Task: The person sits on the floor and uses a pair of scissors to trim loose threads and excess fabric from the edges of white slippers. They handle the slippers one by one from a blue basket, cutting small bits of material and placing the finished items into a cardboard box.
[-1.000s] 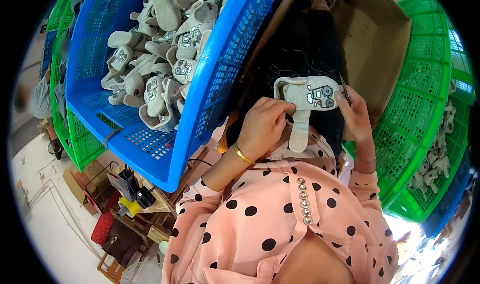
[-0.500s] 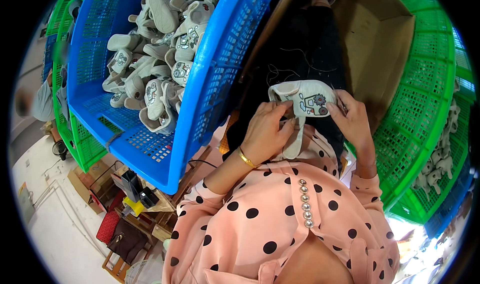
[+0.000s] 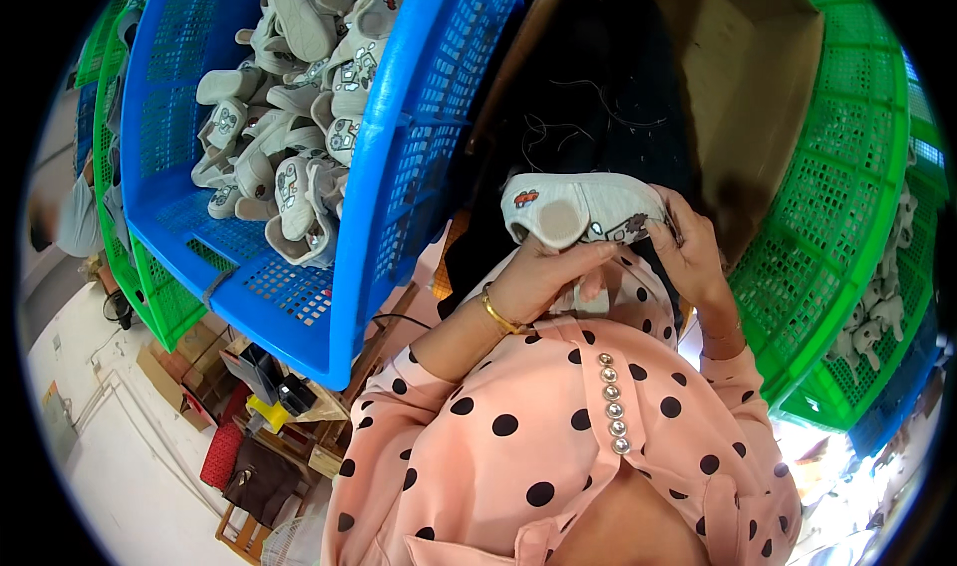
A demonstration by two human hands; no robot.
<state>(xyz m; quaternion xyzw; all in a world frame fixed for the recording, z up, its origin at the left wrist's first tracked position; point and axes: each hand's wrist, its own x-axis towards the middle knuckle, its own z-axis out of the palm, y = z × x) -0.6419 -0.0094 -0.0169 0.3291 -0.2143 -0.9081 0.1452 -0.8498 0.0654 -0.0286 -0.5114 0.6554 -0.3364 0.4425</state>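
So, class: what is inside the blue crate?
The blue crate holds a heap of small grey shoe pieces with printed patches. What lies under the heap, and the crate's far end, cannot be seen.

Shoe piece [image 3: 583, 212] between crates [image 3: 389, 167] — in both hands [image 3: 543, 277]

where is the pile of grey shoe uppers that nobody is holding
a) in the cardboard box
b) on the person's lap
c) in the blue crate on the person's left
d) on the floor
c: the loose grey shoe uppers lie heaped inside the blue crate on the person's left, while both the left hand and the right hand grip a single shoe upper in front of the body.
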